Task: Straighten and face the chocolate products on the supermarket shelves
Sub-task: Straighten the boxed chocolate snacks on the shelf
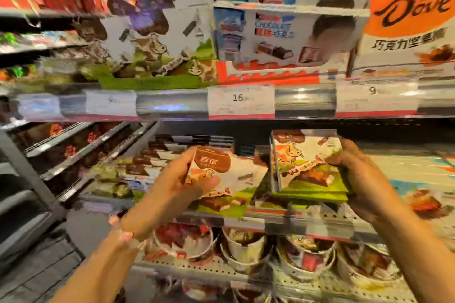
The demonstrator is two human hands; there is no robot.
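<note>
At a supermarket chocolate aisle, a person's two hands each hold a cow-print chocolate box in front of the middle shelf (290,225). The left hand (177,184), at about 7 o'clock from frame centre, grips the left box (229,179) by its left edge, thumb across the front, the box tilted to the right. The right hand (362,179), at about 4 o'clock, clamps the right box (309,165) by its right edge, with what looks like a second green-edged box stacked beneath; it stands nearly upright, facing the camera. The two boxes sit just beside each other, corners nearly touching. A beaded bracelet (125,235) circles the left wrist. On the shelf above, at 12 o'clock, stand larger cow-print boxes (157,39), Kinder boxes (283,34) and a Dove pack (408,24), over blurred price tags (241,101). Round tubs (243,251) line the shelf below.
</note>
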